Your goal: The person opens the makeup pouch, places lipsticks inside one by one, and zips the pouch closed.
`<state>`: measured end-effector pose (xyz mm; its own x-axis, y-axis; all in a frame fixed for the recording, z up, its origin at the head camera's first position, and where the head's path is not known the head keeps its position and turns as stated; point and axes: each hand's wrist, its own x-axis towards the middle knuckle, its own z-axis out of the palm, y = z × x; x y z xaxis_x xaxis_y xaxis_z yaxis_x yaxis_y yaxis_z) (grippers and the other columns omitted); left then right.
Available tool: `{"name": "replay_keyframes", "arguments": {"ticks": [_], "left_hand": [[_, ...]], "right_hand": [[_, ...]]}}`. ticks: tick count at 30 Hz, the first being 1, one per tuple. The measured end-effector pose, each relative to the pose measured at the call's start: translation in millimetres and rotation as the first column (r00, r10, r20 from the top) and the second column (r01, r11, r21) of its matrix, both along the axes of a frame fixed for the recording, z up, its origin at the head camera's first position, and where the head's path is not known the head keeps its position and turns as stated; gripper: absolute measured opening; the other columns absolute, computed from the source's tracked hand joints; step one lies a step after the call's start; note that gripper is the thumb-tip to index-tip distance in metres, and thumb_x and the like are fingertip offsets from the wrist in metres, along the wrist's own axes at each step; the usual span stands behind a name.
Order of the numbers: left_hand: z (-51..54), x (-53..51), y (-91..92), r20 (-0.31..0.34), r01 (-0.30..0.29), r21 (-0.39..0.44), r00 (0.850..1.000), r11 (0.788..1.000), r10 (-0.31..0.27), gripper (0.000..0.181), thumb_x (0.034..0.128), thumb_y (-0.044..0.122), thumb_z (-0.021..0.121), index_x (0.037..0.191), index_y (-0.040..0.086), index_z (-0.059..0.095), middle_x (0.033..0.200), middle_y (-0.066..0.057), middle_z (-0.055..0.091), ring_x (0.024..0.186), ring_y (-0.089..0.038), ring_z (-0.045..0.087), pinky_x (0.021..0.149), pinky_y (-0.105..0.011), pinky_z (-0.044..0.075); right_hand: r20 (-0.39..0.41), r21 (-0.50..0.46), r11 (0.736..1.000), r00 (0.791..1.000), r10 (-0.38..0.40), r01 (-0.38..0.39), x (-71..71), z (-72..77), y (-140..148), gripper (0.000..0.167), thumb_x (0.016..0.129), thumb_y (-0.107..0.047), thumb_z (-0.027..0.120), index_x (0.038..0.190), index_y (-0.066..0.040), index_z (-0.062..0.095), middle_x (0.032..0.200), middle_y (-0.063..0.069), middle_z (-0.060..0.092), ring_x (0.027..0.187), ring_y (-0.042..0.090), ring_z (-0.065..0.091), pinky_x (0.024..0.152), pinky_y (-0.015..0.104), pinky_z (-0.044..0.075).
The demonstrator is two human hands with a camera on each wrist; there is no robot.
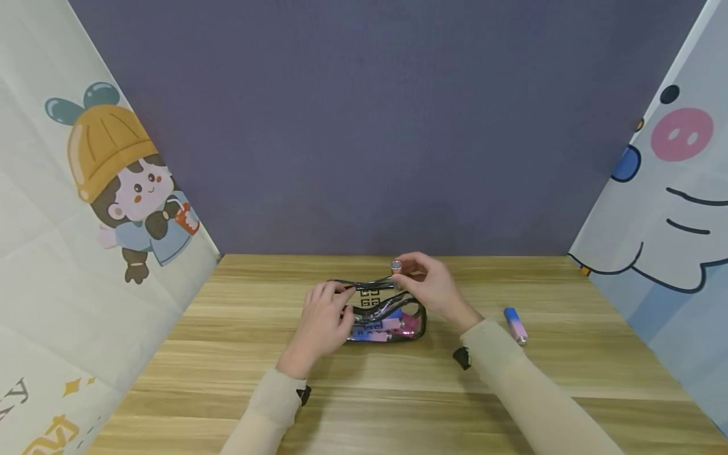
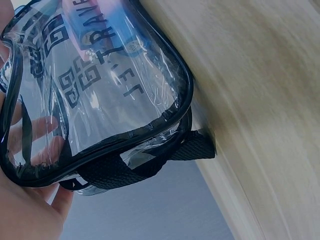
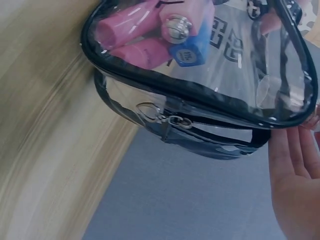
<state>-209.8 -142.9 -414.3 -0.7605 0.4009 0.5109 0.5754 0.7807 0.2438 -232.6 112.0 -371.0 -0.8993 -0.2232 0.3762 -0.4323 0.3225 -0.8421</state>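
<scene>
A clear zip pouch [image 1: 421, 316] with black trim and black lettering lies on the table, its top open. Inside it are pink tubes [image 3: 132, 25] and blue-and-pink lipstick-like sticks [image 3: 192, 47], one showing a silver ball end. My left hand [image 1: 324, 316] holds the pouch's left side at the opening; some of its fingers [image 2: 45, 127] show through the plastic. At the right of the opening, my right hand [image 1: 435, 284] pinches a small tube [image 1: 396, 267] with a silver end, upright. Most of that tube is hidden by the fingers.
A blue-to-pink stick [image 1: 515, 325] lies on the wooden table [image 1: 398, 404] to the right of my right forearm. A heart-shaped zipper pull [image 3: 148, 112] hangs at the pouch's end. A dark panel [image 1: 387, 126] stands behind the table, with printed sheets [image 1: 45, 221] at both sides.
</scene>
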Motion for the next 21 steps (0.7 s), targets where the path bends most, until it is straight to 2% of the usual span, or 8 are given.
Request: {"name": "replay_keyframes", "arguments": {"ticks": [6,10,16,21], "left_hand": [[-0.4,-0.4,-0.9,-0.002,-0.002,-0.01,1.0,1.0,0.002,0.038,0.0966,0.016,0.055,0.131,0.007,0.068,0.121,-0.01,0.059,0.113,-0.03,0.049,0.099,-0.05,0.038],[-1.1,-0.4,-1.1,-0.007,0.0,-0.005,1.0,1.0,0.0,0.038,0.0963,0.015,0.055,0.131,0.006,0.068,0.12,-0.01,0.059,0.113,-0.03,0.049,0.098,-0.05,0.038],[-0.9,-0.2,-1.0,-0.014,0.001,0.002,1.0,1.0,-0.001,0.038,0.0955,0.014,0.056,0.13,0.006,0.068,0.12,-0.009,0.059,0.113,-0.03,0.049,0.099,-0.051,0.038],[-0.5,0.4,-1.0,-0.024,0.002,0.003,1.0,1.0,-0.002,0.04,0.0944,0.014,0.057,0.132,0.006,0.067,0.122,-0.01,0.058,0.114,-0.03,0.049,0.101,-0.051,0.038]], "right_hand": [[-0.025,0.086,0.996,1.0,0.007,-0.005,1.4,-2.0,-3.9,0.031,0.094,-0.013,0.073,0.124,-0.006,0.067,0.106,0.005,0.07,0.096,0.021,0.067,0.084,0.036,0.057],[-0.061,0.148,0.988,0.997,0.043,-0.033,1.5,-3.0,-5.8,0.031,0.094,-0.011,0.073,0.124,-0.006,0.068,0.106,0.003,0.069,0.096,0.019,0.067,0.083,0.035,0.057],[-0.1,0.309,0.95,0.991,0.088,-0.053,3.0,-1.4,-10.3,0.035,0.094,-0.012,0.073,0.128,-0.004,0.067,0.108,0.001,0.066,0.096,0.015,0.064,0.087,0.033,0.056],[-0.101,0.376,0.925,0.991,0.09,-0.045,4.2,-1.0,-12.9,0.036,0.093,-0.011,0.074,0.128,-0.004,0.067,0.109,0.001,0.066,0.097,0.014,0.063,0.088,0.031,0.056]]}}
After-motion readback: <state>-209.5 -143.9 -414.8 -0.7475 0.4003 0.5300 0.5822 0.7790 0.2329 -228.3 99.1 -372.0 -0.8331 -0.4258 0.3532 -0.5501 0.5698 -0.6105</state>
